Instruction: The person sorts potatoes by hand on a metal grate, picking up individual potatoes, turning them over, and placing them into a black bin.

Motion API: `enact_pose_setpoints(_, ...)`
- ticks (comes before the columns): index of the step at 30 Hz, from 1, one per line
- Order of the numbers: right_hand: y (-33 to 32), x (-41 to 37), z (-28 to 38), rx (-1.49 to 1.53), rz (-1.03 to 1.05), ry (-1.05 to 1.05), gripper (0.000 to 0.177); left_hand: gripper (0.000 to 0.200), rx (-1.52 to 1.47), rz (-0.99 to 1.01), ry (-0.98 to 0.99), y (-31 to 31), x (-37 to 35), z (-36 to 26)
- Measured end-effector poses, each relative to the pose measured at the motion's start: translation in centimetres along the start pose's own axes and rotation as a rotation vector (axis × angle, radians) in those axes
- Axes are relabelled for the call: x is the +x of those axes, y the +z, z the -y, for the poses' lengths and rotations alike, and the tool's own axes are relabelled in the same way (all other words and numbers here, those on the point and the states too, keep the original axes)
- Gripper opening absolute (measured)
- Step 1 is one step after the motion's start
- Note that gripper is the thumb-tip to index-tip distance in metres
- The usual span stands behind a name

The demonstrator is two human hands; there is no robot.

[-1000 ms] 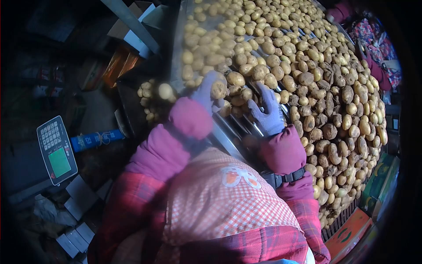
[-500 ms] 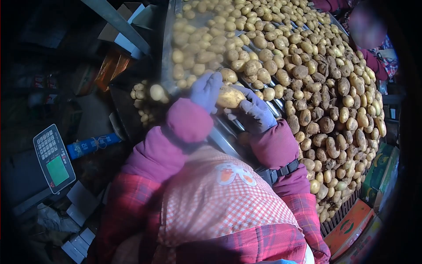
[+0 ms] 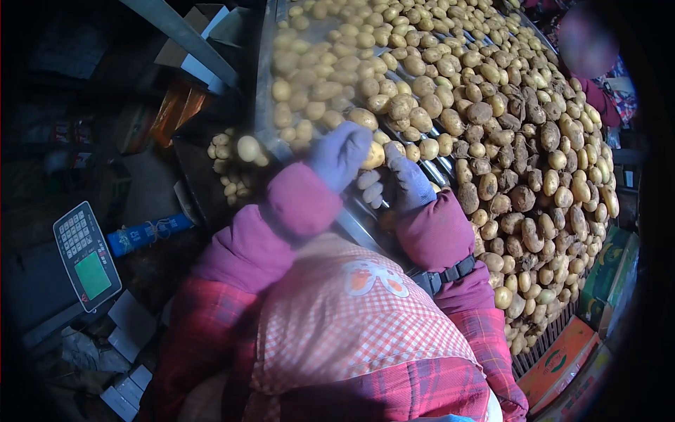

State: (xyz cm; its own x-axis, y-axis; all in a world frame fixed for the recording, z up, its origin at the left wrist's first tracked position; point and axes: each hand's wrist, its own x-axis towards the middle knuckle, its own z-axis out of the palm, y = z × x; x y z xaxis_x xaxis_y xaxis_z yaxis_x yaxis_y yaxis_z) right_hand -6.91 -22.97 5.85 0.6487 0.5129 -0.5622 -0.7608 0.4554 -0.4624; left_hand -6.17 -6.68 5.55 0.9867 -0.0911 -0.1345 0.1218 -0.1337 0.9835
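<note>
My left hand (image 3: 339, 155), in a pale purple glove, is closed around one side of a yellow potato (image 3: 374, 156) at the near edge of the sorting table. Close to its right side is my right hand (image 3: 408, 180), gloved the same way, its fingers curled, with nothing visible between them. Beyond both hands lie many potatoes (image 3: 420, 119) on metal rollers (image 3: 439, 169), several of them coated in dark soil.
A scale display (image 3: 87, 257) stands at the left beside a blue package (image 3: 150, 234). More potatoes (image 3: 248, 148) lie left of the table. Cartons (image 3: 559, 357) are at lower right. A co-worker's sleeve (image 3: 598, 100) shows at upper right.
My left hand has moved slightly right and closed over the potato. My right hand has come off it and curled its fingers lower down.
</note>
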Motion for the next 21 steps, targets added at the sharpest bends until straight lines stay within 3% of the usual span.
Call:
enact_pose_setpoints(1,-0.4,0.3,0.2,-0.069,-0.064,-0.042,0.034,0.042,-0.096,-0.044,-0.032,-0.1,0.1,0.1)
enact_pose_setpoints(4,0.0,0.7,1.4,-0.358,-0.265,-0.174,0.033,0.04,0.027,-0.051,-0.4,-0.7,-0.6,-2.2)
enact_pose_setpoints(7,1.1,1.1,-0.6,-0.514,-0.094,-0.45,0.039,0.05,0.491,0.025,-0.174,-0.1,-1.5,2.9)
enact_pose_setpoints(8,1.4,0.6,-0.9,-0.645,-0.081,-0.315,0.055,0.057,0.937,-0.09,0.091,0.9,-1.4,8.7)
enact_pose_setpoints(11,-1.2,2.9,-2.0,-1.281,-0.272,-0.823,0.06,0.054,0.755,0.003,0.165,0.5,-1.0,5.9)
enact_pose_setpoints(13,-0.3,1.7,-0.3,-1.519,-0.261,-0.654,0.057,0.052,0.477,0.148,0.049,-0.2,-1.5,2.5)
enact_pose_setpoints(14,0.5,0.5,0.4,-1.588,-0.196,-0.774,0.052,0.051,0.352,0.194,-0.029,-0.4,-1.8,1.4)
enact_pose_setpoints(16,0.0,0.4,0.2,-1.335,-0.17,-0.79,0.041,0.046,-0.004,0.199,-0.297,-0.3,-2.0,0.3)
enact_pose_setpoints(18,-3.0,3.3,-0.8,-0.707,-0.219,-0.583,0.033,0.045,-0.327,0.121,-0.655,0.5,-1.5,0.6)
enact_pose_setpoints(19,-4.3,3.5,0.1,-0.579,-0.298,-0.471,0.029,0.046,-0.37,0.075,-0.672,0.5,-1.2,0.7)
enact_pose_setpoints(21,-6.6,4.0,0.5,-0.645,-0.323,-0.64,0.029,0.05,-0.466,-0.01,-0.713,0.8,-0.8,1.1)
